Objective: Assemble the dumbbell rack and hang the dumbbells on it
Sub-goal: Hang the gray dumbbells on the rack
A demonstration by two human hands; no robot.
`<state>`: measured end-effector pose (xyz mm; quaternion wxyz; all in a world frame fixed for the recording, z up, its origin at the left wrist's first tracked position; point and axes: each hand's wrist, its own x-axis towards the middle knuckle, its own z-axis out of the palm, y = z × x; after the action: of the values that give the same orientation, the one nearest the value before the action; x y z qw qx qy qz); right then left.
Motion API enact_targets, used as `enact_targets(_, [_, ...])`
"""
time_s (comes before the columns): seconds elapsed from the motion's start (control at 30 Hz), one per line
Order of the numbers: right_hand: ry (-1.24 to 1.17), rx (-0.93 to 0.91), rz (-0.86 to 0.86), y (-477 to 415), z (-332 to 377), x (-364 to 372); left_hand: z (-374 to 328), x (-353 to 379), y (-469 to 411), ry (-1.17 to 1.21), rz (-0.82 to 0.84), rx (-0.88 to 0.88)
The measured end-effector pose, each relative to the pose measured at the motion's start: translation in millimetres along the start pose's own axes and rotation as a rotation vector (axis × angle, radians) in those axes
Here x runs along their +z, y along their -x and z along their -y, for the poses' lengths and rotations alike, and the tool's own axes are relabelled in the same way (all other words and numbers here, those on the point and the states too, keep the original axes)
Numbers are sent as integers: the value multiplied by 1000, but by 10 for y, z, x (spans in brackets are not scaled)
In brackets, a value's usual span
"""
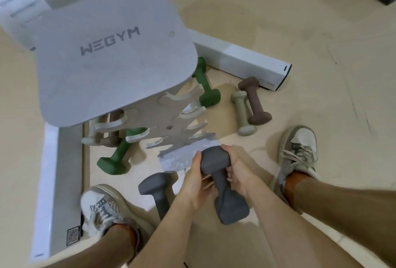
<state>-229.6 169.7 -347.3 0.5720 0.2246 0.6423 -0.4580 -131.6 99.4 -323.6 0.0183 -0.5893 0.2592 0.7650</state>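
The grey dumbbell rack (120,57) stands in front of me, its flat WEGYM top towards the camera and its forked hooks (182,115) below. Both hands hold one dark grey dumbbell (222,184) by its handle near the rack's base plate (182,157): my left hand (196,178) on its left side, my right hand (236,171) on its right. A second dark grey dumbbell (155,188) lies on the floor by my left hand. Two green dumbbells (116,157) (206,87), a brown one (255,100) and a pale one (242,113) lie around the rack.
A white box piece (242,62) lies behind the rack at the right, and another (53,182) runs along the left. My two sneakers (102,210) (297,149) stand on either side of the hands. More brown and pale dumbbells lie partly hidden under the rack (107,137).
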Motion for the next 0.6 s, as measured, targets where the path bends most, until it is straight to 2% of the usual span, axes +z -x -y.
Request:
enact_targets(0.2, [426,-44,123,187,44,439,-86,-414,-15,106,-173,-32])
enact_targets(0.37, [629,-101,247,263,-97,678,-84,-705,-80,-72,-325,-90])
enact_targets(0.5, [841,-134,245,337,-310,797,118,-920,74,-192,-292,-61])
enact_targets(0.6, [858,-143,212,416,-294,743,213,-929,191,-313,-244,-39])
